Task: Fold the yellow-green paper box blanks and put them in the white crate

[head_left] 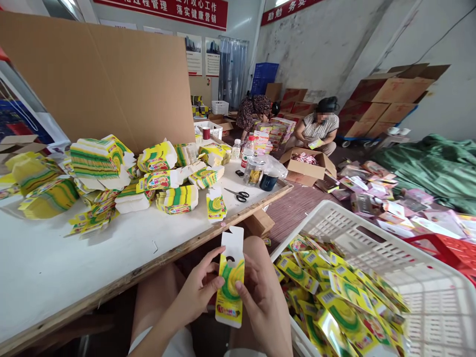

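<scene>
Between my two hands, above my lap, is a flat yellow and green carton (231, 292) with a white flap at its top end. My left hand (199, 292) pinches its left edge, thumb on the front. From the other side my right hand (260, 300) grips it, thumb pressed on the printed face and fingers partly hidden behind. A single similar carton (216, 206) lies near the edge of the white table (122, 263). Right of my knees stands a white plastic basket (439, 292) holding many yellow cartons (345, 312).
Stacks of flat cartons (100, 161) cover the table's far side before a cardboard panel (100, 79). Black scissors (241, 195), a bottle (247, 151) and a dark cup (268, 181) stand or lie near its corner. A person (320, 126) sits beyond an open box (307, 168); another bends behind.
</scene>
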`<state>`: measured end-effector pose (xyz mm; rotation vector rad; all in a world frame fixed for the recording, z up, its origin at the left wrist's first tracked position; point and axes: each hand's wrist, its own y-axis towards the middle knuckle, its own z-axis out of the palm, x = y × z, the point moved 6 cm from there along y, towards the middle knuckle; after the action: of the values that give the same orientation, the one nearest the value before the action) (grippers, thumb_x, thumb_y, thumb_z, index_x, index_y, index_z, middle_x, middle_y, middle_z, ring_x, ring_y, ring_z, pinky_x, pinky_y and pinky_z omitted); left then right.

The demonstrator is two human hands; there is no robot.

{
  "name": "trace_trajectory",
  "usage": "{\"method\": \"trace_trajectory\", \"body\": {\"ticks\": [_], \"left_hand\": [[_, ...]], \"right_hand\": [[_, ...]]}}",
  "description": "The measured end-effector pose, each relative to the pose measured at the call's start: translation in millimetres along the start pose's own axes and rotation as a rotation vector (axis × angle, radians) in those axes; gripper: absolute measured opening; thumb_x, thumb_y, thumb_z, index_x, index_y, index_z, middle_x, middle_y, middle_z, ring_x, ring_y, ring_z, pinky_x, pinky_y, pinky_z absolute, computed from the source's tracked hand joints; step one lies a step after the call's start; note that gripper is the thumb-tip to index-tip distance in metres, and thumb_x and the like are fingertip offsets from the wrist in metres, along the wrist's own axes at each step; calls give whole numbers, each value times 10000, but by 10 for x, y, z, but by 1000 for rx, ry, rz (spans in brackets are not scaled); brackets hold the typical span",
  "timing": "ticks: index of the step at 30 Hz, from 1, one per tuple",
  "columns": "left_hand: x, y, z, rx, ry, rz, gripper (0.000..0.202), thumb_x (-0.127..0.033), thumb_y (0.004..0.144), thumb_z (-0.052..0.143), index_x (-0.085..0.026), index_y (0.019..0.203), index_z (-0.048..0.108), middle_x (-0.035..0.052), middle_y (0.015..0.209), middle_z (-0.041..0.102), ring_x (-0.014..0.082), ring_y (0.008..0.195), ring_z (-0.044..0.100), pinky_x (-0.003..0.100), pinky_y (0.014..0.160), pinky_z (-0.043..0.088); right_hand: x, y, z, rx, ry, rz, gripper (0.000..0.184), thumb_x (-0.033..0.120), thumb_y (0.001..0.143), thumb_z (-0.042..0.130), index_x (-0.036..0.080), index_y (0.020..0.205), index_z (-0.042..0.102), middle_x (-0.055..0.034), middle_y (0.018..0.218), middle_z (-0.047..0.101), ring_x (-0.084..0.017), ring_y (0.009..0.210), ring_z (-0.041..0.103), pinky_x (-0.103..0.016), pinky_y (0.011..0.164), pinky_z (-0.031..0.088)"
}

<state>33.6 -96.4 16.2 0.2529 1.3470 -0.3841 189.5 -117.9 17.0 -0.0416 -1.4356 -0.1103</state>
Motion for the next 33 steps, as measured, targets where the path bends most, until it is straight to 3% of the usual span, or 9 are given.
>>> {"method": "trace_trajectory", "body": {"ticks": [5, 8, 12, 17, 20, 24, 30, 33], "left_hand": [[28, -43, -6, 81, -139, -131, 443, -345, 810, 780, -243, 1181, 560, 58, 1003, 728, 176, 806, 681, 259, 690, 527], [55, -78, 31, 104, -203, -179, 533, -370, 769, 817, -256, 1212, 543, 52, 959, 723, 168, 736, 679, 232, 618, 506], [46, -90, 88, 115, -217, -190, 873, -434, 741, 831, -301, 1469, 368, 104, 1104, 720, 219, 833, 710, 326, 737, 547], [30, -36, 58, 45, -56, -108, 542, -397, 818, 761, -228, 1300, 580, 113, 1092, 740, 250, 923, 713, 332, 777, 569], [-5, -4, 16, -22, 64, 1, 462, -333, 867, 705, -238, 1307, 599, 115, 1198, 721, 260, 1027, 696, 345, 869, 565], [-23, -8, 43, -7, 134, 34, 441, -244, 900, 646, -265, 1338, 597, 101, 1342, 656, 259, 1084, 683, 357, 916, 561], [-36, -50, 103, 49, 142, -1, 490, -208, 929, 592, -269, 1411, 529, 96, 1348, 657, 252, 1147, 658, 355, 968, 530], [6, -45, 79, 27, 117, -22, 509, -230, 927, 603, -249, 1426, 508, 111, 1272, 700, 255, 1073, 690, 342, 893, 554]], "right_hand": [[123, 56, -48, 146, -104, -14, 239, 391, 894, 668, 244, 1077, 712, -57, 958, 734, -239, 889, 692, -318, 801, 560], [159, 87, -70, 160, -155, -31, 185, 398, 913, 642, 226, 919, 707, -38, 842, 699, -213, 798, 661, -287, 737, 535], [131, 93, -79, 110, -127, -82, 170, 381, 898, 659, 228, 951, 713, -71, 988, 722, -239, 927, 680, -323, 831, 537], [71, 94, -296, -181, -171, -106, 232, 426, 830, 713, 248, 970, 763, -64, 975, 750, -264, 943, 681, -361, 868, 543], [36, 124, -274, -83, -129, -14, 290, 462, 828, 707, 243, 996, 796, -55, 862, 755, -262, 836, 678, -376, 811, 559], [55, 130, -143, 83, -93, 49, 438, 398, 791, 753, 216, 1190, 733, -27, 761, 715, -210, 699, 636, -314, 664, 540], [156, 140, -108, -11, -473, -43, 326, 297, 786, 684, 197, 1091, 741, 48, 549, 573, -146, 464, 498, -253, 484, 420], [121, 150, -55, 17, -541, -57, 342, 275, 779, 667, 207, 1112, 698, 43, 586, 613, -163, 477, 545, -265, 503, 443]]}}
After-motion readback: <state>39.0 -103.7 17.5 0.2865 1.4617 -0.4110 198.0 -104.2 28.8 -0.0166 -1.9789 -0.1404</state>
